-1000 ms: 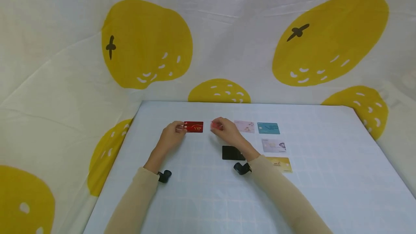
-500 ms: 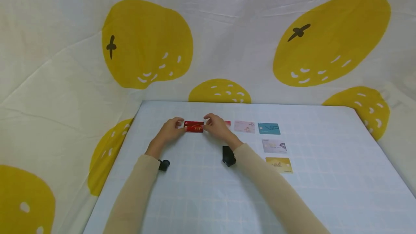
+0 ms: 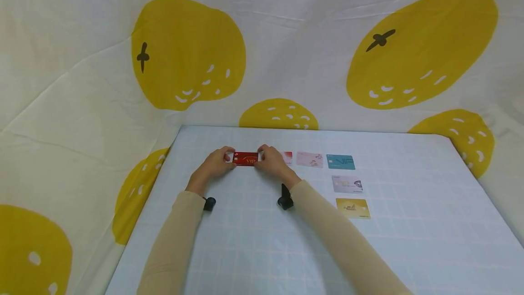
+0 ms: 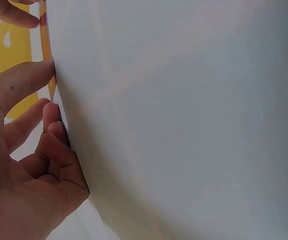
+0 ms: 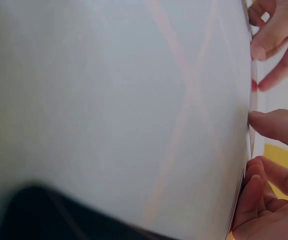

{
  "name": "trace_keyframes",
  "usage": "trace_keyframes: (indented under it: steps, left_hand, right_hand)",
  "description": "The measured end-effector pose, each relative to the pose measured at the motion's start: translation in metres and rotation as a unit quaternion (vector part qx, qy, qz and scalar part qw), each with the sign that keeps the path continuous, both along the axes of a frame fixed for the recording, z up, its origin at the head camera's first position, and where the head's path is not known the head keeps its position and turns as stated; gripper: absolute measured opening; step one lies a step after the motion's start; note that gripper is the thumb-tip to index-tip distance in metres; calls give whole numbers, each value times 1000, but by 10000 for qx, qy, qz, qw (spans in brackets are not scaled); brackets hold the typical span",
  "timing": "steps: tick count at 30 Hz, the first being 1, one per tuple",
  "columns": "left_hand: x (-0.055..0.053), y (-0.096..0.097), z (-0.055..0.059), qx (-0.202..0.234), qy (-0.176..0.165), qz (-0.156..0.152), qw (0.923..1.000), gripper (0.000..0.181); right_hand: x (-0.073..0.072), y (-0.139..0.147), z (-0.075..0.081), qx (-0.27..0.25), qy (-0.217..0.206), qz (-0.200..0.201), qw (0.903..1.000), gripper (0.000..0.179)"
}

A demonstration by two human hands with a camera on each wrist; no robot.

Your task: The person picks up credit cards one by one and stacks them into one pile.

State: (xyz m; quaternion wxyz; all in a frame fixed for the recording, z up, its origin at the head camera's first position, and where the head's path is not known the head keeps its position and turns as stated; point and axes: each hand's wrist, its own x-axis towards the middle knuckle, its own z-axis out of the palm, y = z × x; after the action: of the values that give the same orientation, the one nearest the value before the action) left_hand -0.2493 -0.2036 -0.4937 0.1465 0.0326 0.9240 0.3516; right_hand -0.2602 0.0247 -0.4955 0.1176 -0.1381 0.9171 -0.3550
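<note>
A red card (image 3: 245, 159) with "VIP" on it lies lengthwise on the light table, between my two hands in the head view. My left hand (image 3: 214, 165) holds its left end, thumb at the near corner and index finger at the far one. At the right end, my right hand (image 3: 272, 163) grips the card in the same way. Both wrist views look low across the tabletop; there the left hand (image 4: 29, 150) and right hand (image 5: 276, 185) show thumbs and curled fingers, with the card only a thin edge.
Right of the right hand, a red-and-white card (image 3: 288, 157), a pink card (image 3: 309, 159) and a teal card (image 3: 341, 162) form a row. Nearer lie a silvery card (image 3: 347, 184) and a gold card (image 3: 353, 208). A black card is mostly hidden by the right wrist.
My right hand has let go of the red-and-white card and moved left to the VIP card's right end. My left hand stays at its left end, fingers shifted slightly.
</note>
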Motion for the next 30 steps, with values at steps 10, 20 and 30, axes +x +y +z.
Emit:
trace_keyframes:
  steps: [10,20,30]
  left_hand:
    - [2,1,1,-20,47,-18,10000,51]
    - [3,1,0,114,193,-14,9997,51]
    - [6,5,0,309,338,46,9989,53]
  right_hand:
    - [0,-1,-2,70,9,-45,10000,41]
    - [3,-2,0,-131,-18,-102,9999,40]
    - [4,-3,1,-383,-211,-293,9986,38]
